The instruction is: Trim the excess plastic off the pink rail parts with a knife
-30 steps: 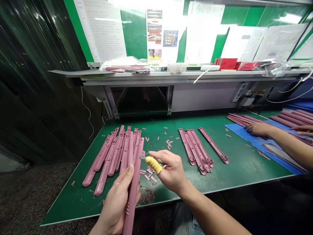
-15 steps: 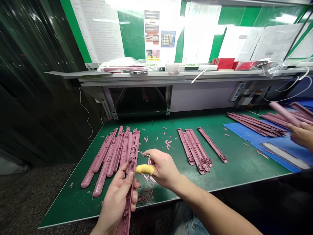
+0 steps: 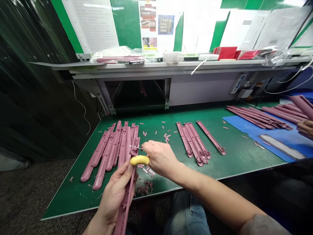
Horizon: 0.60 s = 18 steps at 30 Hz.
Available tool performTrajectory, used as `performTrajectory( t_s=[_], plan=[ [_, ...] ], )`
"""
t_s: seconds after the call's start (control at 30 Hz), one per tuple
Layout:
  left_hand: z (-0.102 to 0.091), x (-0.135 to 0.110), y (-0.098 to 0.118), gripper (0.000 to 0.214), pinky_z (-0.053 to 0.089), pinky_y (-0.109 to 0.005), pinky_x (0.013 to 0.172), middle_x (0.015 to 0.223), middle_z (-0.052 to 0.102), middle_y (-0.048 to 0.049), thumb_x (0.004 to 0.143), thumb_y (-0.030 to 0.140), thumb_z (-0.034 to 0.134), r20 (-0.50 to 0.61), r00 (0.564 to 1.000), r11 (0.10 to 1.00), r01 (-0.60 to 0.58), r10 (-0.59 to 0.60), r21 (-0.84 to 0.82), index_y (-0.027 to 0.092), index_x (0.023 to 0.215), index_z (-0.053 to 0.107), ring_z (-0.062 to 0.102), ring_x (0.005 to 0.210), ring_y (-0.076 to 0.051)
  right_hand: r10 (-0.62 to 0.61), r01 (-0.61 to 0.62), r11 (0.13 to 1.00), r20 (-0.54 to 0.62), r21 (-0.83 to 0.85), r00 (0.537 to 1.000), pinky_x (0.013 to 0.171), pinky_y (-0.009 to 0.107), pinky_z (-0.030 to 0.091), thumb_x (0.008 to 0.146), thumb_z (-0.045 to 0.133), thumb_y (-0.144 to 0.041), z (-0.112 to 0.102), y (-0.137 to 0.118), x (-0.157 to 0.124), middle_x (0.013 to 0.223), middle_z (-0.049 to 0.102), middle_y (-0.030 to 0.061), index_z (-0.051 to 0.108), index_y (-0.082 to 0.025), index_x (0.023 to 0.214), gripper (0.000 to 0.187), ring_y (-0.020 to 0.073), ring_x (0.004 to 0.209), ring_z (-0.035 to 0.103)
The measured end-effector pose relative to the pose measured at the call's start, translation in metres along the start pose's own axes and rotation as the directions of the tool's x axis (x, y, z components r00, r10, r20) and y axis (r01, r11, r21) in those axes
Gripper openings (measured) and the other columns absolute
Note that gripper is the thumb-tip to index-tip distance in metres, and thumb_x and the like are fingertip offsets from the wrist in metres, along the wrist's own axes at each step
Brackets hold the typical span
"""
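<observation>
My left hand [image 3: 116, 187] is closed around a long pink plastic strip [image 3: 124, 204], its moulded inner side partly showing. The strip slants away from me above the table's front edge. My right hand [image 3: 162, 158] pinches a thin metal blade [image 3: 136, 148], whose handle is hidden in the fingers. That blade crosses the strip near its far end; whether it touches cannot be told. A yellow finger cot [image 3: 140, 160] covers one right finger, which is at the strip beside my left thumb. Just left lie several similar pink strips [image 3: 104, 166].
More strips [image 3: 194, 143] lie mid-table on the green top [image 3: 234, 163]. Pink shavings [image 3: 144, 188] and small cut pieces [image 3: 167, 136] are scattered about. At right, another person's hand [image 3: 305, 128] holds pink parts over a blue sheet [image 3: 232, 122]. A shelf [image 3: 181, 67] runs across the back.
My right hand has moved slightly left and up, bringing the blade across the strip. The other person's hand has shifted right. The view has tilted down a little.
</observation>
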State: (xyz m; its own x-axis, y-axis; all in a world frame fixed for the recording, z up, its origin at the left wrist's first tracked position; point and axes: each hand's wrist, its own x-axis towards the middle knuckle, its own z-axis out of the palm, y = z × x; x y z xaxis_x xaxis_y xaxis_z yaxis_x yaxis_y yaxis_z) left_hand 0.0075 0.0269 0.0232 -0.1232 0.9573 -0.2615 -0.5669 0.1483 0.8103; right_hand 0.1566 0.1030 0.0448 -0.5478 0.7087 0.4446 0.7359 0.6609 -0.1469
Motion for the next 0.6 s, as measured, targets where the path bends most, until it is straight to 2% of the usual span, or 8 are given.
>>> performTrajectory(
  t_s=[0.07, 0.17, 0.23, 0.3, 0.37, 0.43, 0.5, 0.6],
  plan=[
    [0.003, 0.004, 0.004, 0.025, 0.053, -0.02, 0.065, 0.08, 0.069, -0.001, 0.07, 0.024, 0.078, -0.026, 0.999, 1.0, -0.019, 0.019, -0.013, 0.018, 0.093, 0.071, 0.064, 0.069, -0.011, -0.053, 0.053, 0.998, 0.019, 0.038, 0.998, 0.05, 0.027, 0.018, 0.093, 0.052, -0.041, 0.001, -0.011, -0.01, 0.072, 0.059, 0.0003, 0.053, -0.02, 0.077, 0.026, 0.0131, 0.059, 0.049],
    [0.007, 0.018, 0.015, 0.021, 0.051, -0.018, 0.058, 0.075, 0.066, 0.0004, 0.071, 0.023, 0.077, -0.025, 0.998, 0.996, -0.066, 0.064, -0.052, 0.017, 0.089, 0.069, 0.061, 0.06, -0.008, -0.198, 0.187, 0.973, 0.073, 0.134, 0.977, 0.048, 0.028, 0.02, 0.091, 0.053, -0.043, 0.008, -0.039, -0.04, 0.07, 0.058, 0.0004, 0.053, -0.02, 0.077, 0.027, 0.0144, 0.058, 0.049],
    [0.009, 0.032, 0.025, 0.015, 0.05, -0.017, 0.056, 0.073, 0.063, 0.0012, 0.074, 0.021, 0.074, -0.011, 0.993, 0.988, -0.122, 0.121, -0.094, 0.016, 0.087, 0.067, 0.059, 0.059, -0.007, -0.312, 0.284, 0.94, 0.135, 0.19, 0.94, 0.047, 0.028, 0.023, 0.088, 0.057, -0.042, 0.019, -0.062, -0.069, 0.068, 0.058, 0.0003, 0.053, -0.021, 0.077, 0.024, 0.0152, 0.055, 0.049],
    [0.01, 0.045, 0.036, 0.006, 0.047, -0.014, 0.054, 0.072, 0.059, 0.0022, 0.08, 0.019, 0.068, -0.009, 0.982, 0.971, -0.189, 0.189, -0.144, 0.016, 0.084, 0.065, 0.057, 0.059, -0.005, -0.427, 0.381, 0.894, 0.192, 0.234, 0.884, 0.045, 0.027, 0.025, 0.084, 0.062, -0.036, 0.031, -0.079, -0.096, 0.063, 0.057, -0.0006, 0.053, -0.021, 0.073, 0.02, 0.0151, 0.051, 0.047],
    [0.01, 0.055, 0.046, 0.005, 0.044, -0.013, 0.052, 0.072, 0.056, 0.0021, 0.086, 0.016, 0.06, -0.019, 0.972, 0.954, -0.235, 0.235, -0.185, 0.015, 0.082, 0.064, 0.055, 0.06, -0.004, -0.49, 0.422, 0.857, 0.214, 0.296, 0.845, 0.043, 0.025, 0.027, 0.084, 0.063, -0.036, 0.042, -0.085, -0.115, 0.058, 0.056, -0.0016, 0.052, -0.02, 0.069, 0.024, 0.014, 0.046, 0.047],
    [0.008, 0.06, 0.052, 0.01, 0.045, -0.013, 0.051, 0.071, 0.054, 0.0021, 0.089, 0.014, 0.053, -0.027, 0.968, 0.945, -0.248, 0.248, -0.215, 0.014, 0.084, 0.062, 0.054, 0.059, -0.004, -0.441, 0.33, 0.846, 0.201, 0.419, 0.875, 0.046, 0.024, 0.033, 0.085, 0.062, -0.045, 0.045, -0.075, -0.116, 0.061, 0.06, -0.0011, 0.056, -0.02, 0.074, 0.028, 0.0137, 0.049, 0.052],
    [0.007, 0.061, 0.052, 0.012, 0.045, -0.014, 0.049, 0.072, 0.053, 0.002, 0.091, 0.013, 0.049, -0.014, 0.977, 0.95, -0.211, 0.213, -0.229, 0.014, 0.087, 0.06, 0.053, 0.056, -0.004, -0.294, 0.149, 0.805, 0.168, 0.574, 0.941, 0.058, 0.024, 0.043, 0.089, 0.055, -0.049, 0.04, -0.054, -0.099, 0.076, 0.066, 0.0022, 0.061, -0.019, 0.09, 0.031, 0.0153, 0.065, 0.06],
    [0.005, 0.052, 0.045, 0.009, 0.038, -0.01, 0.037, 0.073, 0.053, 0.0019, 0.092, 0.016, 0.05, 0.023, 0.992, 0.967, -0.114, 0.122, -0.227, 0.015, 0.088, 0.058, 0.047, 0.046, -0.001, -0.065, -0.035, 0.722, 0.118, 0.691, 0.991, 0.069, 0.025, 0.045, 0.097, 0.041, -0.028, 0.023, -0.02, -0.058, 0.088, 0.065, 0.0026, 0.059, -0.02, 0.104, 0.021, 0.0142, 0.077, 0.06]
  ],
)
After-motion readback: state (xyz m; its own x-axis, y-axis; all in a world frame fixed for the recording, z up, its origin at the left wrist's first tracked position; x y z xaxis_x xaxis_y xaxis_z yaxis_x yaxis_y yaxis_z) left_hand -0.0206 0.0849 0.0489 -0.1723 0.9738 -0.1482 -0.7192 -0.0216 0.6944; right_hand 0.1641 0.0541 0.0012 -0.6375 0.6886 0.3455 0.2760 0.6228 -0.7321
